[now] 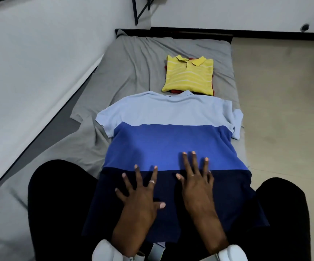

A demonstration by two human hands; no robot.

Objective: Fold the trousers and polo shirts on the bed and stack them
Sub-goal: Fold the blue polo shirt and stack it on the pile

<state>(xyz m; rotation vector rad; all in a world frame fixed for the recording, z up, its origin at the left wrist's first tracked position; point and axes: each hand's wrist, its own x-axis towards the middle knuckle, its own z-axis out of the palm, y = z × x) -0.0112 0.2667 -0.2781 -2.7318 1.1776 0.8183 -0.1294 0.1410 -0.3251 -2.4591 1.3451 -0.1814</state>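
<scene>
Head view: palms down on the blue polo shirt!
Left hand and right hand pressed its navy hem, fingers spread, at the bed's near end; yellow polo lay folded beyond.

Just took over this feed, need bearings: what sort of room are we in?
Probably a plain bedroom: a low mattress under a grey sheet beside a white wall, a blue polo shirt spread on it, a folded yellow polo farther up.

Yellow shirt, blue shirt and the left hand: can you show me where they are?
yellow shirt point(188, 76), head view, on its striped front
blue shirt point(167, 140), head view, on its middle band
left hand point(139, 194), head view, on its back
</scene>
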